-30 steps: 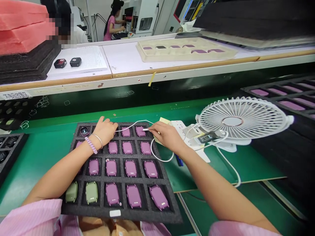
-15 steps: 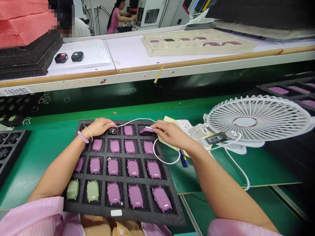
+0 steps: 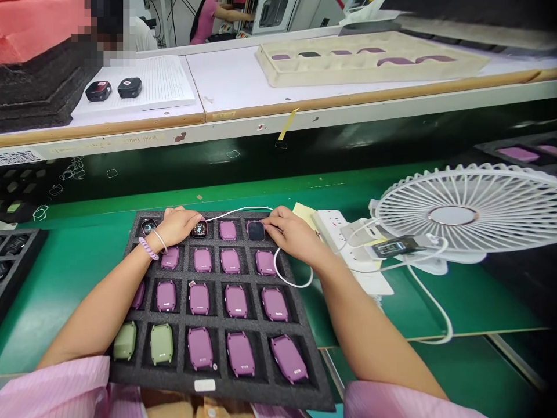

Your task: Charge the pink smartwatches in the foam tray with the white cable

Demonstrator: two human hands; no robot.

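Note:
A black foam tray [image 3: 209, 322] holds several purple watch bodies [image 3: 235, 301], back side up, and two green ones [image 3: 162, 343] at the front left. In the back row, my left hand [image 3: 179, 225] has its fingers pressed together at a watch with a lit screen [image 3: 200, 229]. At the back right corner my right hand [image 3: 285, 227] pinches the edge of a dark-screened watch [image 3: 256, 231], which lies screen up in its compartment. A white cable [image 3: 295, 285] runs between the hands and loops beside my right hand. Another lit watch [image 3: 148, 226] lies at the back left.
Right of the tray are a white power strip [image 3: 329, 223], a small display device [image 3: 394, 247] and a white fan [image 3: 452, 215]. A shelf edge [image 3: 243, 110] crosses behind, bearing a cream tray [image 3: 278, 75]. Another black tray [image 3: 26, 273] stands left. Two people are beyond the shelf.
The watch at my right hand was tilted up and now lies flat, dark screen up. My left hand has shifted slightly, still at the lit watch. The view has moved a little.

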